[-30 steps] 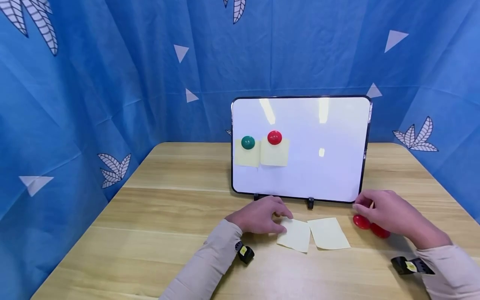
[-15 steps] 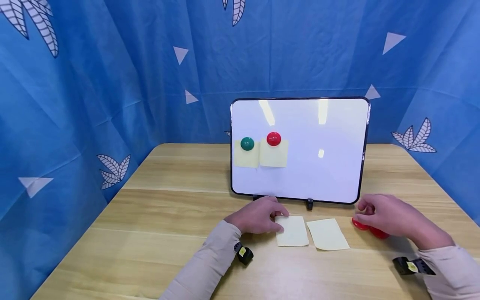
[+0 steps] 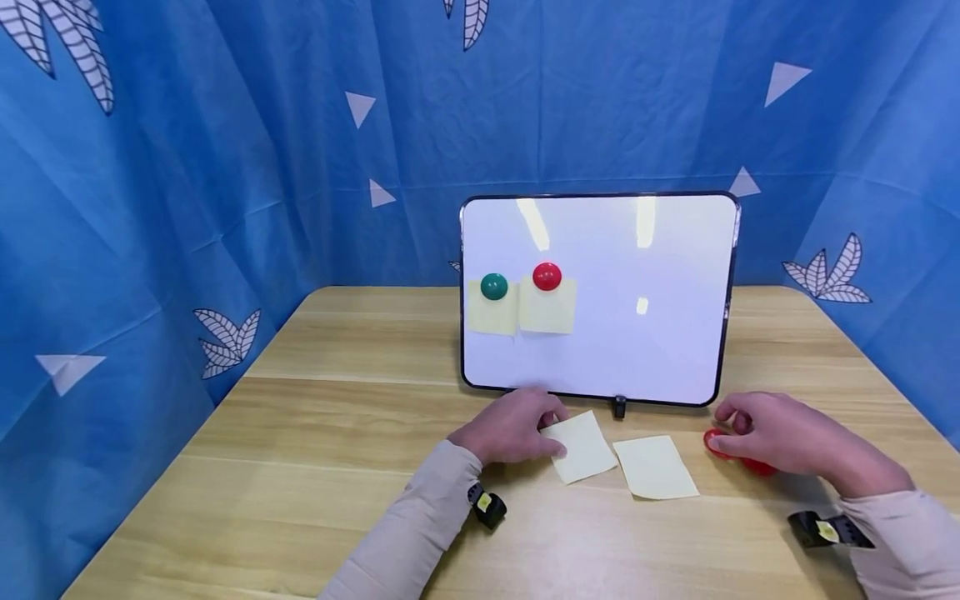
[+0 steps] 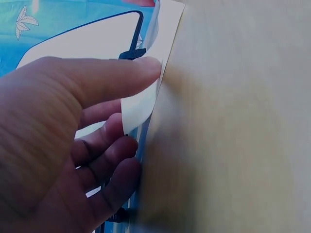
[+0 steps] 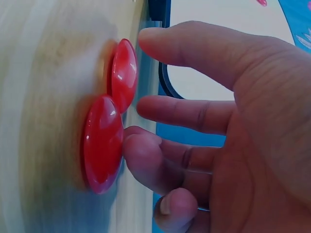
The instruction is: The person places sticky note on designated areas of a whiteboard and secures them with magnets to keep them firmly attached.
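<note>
My left hand (image 3: pixel 513 427) pinches the left edge of a pale yellow sticky note (image 3: pixel 583 450), which is turned at an angle. In the left wrist view the thumb lies across the curved note (image 4: pixel 139 107), the other fingers loosely bent behind. A second sticky note (image 3: pixel 656 468) lies just to its right on the table. At the right, my right hand (image 3: pixel 795 437) hovers over two red round magnets. The right wrist view shows the nearer magnet (image 5: pixel 103 145) and the farther magnet (image 5: pixel 125 75) side by side on the table, thumb and index finger apart beside them.
A whiteboard (image 3: pixel 645 350) with a black frame stands behind the hands on small black feet (image 3: pixel 619 407). On its left side, a green magnet (image 3: pixel 494 287) and a red magnet (image 3: pixel 547 277) hold two sticky notes. Blue curtain (image 3: pixel 637 108) surrounds the wooden table (image 3: pixel 315 467).
The left sticky note has turned and its left edge has come into my left hand's pinch. My right hand has shifted slightly down over the red magnets, its thumb and index finger parting.
</note>
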### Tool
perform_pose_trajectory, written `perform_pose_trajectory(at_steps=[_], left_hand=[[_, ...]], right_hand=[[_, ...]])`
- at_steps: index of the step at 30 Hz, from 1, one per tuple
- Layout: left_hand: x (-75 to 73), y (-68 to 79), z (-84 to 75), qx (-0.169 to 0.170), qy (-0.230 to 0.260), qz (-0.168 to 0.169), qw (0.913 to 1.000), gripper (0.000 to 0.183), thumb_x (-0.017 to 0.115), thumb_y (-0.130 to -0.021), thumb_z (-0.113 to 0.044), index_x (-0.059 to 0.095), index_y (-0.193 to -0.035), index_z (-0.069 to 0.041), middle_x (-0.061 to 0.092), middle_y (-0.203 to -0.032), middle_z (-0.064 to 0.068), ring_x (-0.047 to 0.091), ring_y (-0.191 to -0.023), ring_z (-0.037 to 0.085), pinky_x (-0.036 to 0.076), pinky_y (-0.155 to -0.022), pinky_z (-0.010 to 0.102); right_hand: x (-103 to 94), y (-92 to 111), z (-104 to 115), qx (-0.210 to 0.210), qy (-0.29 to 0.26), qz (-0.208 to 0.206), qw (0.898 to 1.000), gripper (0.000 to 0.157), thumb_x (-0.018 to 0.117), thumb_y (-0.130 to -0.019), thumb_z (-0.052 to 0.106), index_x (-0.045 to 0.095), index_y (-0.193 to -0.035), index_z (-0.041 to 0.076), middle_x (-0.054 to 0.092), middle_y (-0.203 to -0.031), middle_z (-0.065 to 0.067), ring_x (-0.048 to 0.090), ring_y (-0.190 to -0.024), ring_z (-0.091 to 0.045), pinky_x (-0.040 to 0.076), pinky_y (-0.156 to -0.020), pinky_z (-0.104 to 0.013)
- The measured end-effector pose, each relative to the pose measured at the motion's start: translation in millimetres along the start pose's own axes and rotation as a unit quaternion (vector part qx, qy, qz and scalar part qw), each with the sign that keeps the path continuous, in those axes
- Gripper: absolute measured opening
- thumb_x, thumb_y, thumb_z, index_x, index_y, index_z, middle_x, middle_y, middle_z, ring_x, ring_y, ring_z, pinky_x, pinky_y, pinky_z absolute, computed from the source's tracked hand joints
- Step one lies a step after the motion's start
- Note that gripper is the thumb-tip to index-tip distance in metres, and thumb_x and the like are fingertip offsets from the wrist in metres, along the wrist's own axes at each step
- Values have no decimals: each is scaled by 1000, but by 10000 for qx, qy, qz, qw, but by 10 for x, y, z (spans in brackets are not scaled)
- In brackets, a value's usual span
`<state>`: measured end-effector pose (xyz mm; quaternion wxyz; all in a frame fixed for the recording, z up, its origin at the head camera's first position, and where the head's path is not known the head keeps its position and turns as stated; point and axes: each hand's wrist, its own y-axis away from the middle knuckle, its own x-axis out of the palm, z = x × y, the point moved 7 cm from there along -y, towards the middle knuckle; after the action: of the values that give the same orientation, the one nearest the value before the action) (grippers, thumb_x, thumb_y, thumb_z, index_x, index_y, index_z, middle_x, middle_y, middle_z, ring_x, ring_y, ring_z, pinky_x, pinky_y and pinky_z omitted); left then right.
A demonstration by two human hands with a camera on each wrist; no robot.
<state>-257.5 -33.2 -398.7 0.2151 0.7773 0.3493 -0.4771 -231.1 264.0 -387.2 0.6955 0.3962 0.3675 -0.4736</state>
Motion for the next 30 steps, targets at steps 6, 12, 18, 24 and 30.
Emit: perform_pose_trajectory(at_steps=[6,12,18,24,30], left_hand=[[-52,2,28,-167,-146,-244,9995,18,81,-84,-26,68,-96,-20,54,-80,-10,50,-76,7,43,-66,21],[-100,23,43,-248,-377,-527,9976,13,76,-86,-24,63,-86,-22,53,-74,-11,50,-72,6,42,-62,21],[-107,27,46,-228,-419,-607,9970,10,72,-92,-25,64,-86,-22,55,-77,-14,52,-73,5,43,-64,21],[-113,24,51,-205,-378,-671,9968,8,71,-93,-26,66,-88,-22,57,-78,-14,53,-74,5,44,-66,21],[-126,27,50,-155,-304,-765,9965,8,72,-93,-25,67,-87,-22,57,-77,-14,52,-74,5,44,-66,21]], right_hand=[[2,4,-15,-17,-20,86,10000,50,81,-80,45,69,-107,5,58,-84,-1,53,-74,-18,47,-59,-33],[7,-1,-23,19,-68,144,9999,51,83,-78,46,69,-108,6,59,-86,-2,53,-76,-20,47,-59,-34],[27,0,-7,74,-102,194,9997,50,85,-77,45,68,-105,7,58,-84,-2,52,-75,-20,46,-59,-34],[38,-15,-10,229,-67,325,9992,51,85,-75,45,68,-104,6,58,-85,-4,51,-76,-21,45,-62,-36],[45,-24,-14,258,-40,340,9991,50,86,-76,43,68,-103,5,57,-85,-5,51,-75,-21,44,-61,-35]])
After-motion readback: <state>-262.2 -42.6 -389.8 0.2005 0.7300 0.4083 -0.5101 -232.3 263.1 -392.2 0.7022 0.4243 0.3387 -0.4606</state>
